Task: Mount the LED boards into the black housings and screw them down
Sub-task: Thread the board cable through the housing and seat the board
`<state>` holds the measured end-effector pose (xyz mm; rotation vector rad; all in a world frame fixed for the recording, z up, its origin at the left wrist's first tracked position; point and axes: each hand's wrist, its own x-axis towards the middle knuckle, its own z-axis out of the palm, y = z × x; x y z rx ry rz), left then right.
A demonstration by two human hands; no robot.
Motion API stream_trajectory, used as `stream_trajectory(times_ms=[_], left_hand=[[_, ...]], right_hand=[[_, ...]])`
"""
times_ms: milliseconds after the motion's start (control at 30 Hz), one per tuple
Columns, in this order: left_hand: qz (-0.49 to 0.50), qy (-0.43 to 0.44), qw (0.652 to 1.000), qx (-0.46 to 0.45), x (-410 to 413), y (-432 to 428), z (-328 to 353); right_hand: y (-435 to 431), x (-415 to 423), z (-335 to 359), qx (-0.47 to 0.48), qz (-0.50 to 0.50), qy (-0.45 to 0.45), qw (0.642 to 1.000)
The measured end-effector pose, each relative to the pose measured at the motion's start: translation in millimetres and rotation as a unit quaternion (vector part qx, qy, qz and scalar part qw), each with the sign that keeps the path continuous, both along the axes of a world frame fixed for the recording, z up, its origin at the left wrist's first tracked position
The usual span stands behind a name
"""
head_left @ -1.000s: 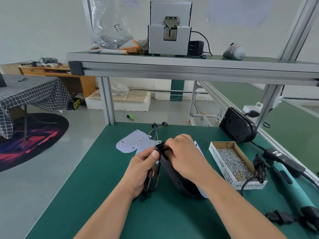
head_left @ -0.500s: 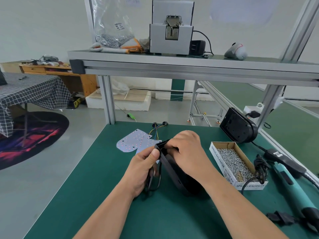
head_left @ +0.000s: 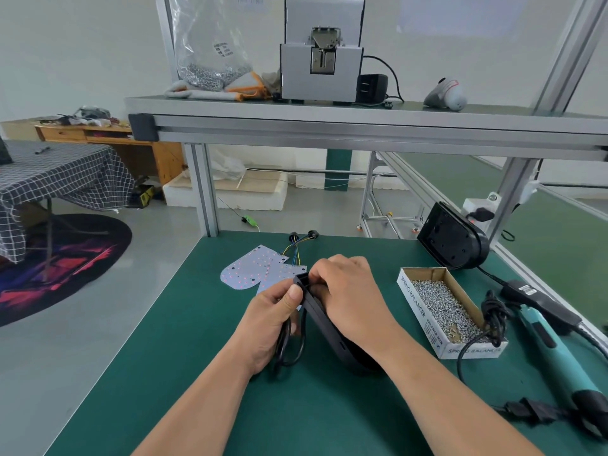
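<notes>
Black housing (head_left: 324,327) stands on edge mid-desk (head_left: 197,373), tilted, btwn both hands. Left hand (head_left: 269,320) is curled round a looped black cable (head_left: 289,350) w/ thumb pressed to the housing's top corner. Right hand (head_left: 348,291) is curled over that same corner, fingertips hidden. Vs a sec ago little has moved: right hand crept slightly up the rim, housing in same pose, so prob. still cable prep, no board in yet. LED boards (head_left: 250,268) lie flat just behind, wires attached. Screw box (head_left: 424,311) at right reads "SPRING BALANCER". Print on the bag (head_left: 210,44) on the shelf (head_left: 362,108) is too small to read.
</notes>
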<state>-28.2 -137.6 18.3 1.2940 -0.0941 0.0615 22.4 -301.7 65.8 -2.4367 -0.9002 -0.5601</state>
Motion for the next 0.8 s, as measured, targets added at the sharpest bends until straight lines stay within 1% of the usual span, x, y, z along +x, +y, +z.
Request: stream_trajectory(times_ms=[100,200,267,433,533,600,667,700,800], left_hand=[[-0.007,-0.005,1.000,-0.023,1.8,-0.3,-2.4],[0.006,0.005,1.000,0.001,3.1,0.1,-1.5],[0.012,0.015,1.000,0.013,4.8,0.9,-3.0],[0.021,0.014,1.000,0.008,8.1,1.6,-6.3],[0.017,0.019,0.999,0.019,9.4,1.5,-6.9],[0.021,0.022,0.999,0.024,9.2,1.3,-6.7],[0.019,0.019,0.999,0.030,8.8,0.5,-5.5],[0.017,0.018,0.999,0.035,8.5,0.2,-5.1],[0.008,0.011,0.998,0.057,7.0,-0.8,-4.7]], right_hand=[[-2.2,2.9,-2.7,-0.001,0.013,0.003,1.000],[-5.1,2.8,-3.1,0.014,0.034,0.015,0.999],[-6.3,2.4,-2.6,-0.008,0.042,0.017,0.999],[-10.3,1.0,0.7,-0.077,0.054,0.019,0.995],[-12.1,-3.1,2.3,-0.084,0.066,0.024,0.994],[-12.1,-3.1,3.5,-0.081,0.066,0.049,0.993],[-12.2,-1.3,5.3,-0.052,0.055,0.090,0.993],[-12.4,-0.5,5.8,-0.021,0.052,0.106,0.993],[-21.5,2.2,10.9,0.144,0.031,0.127,0.981]])
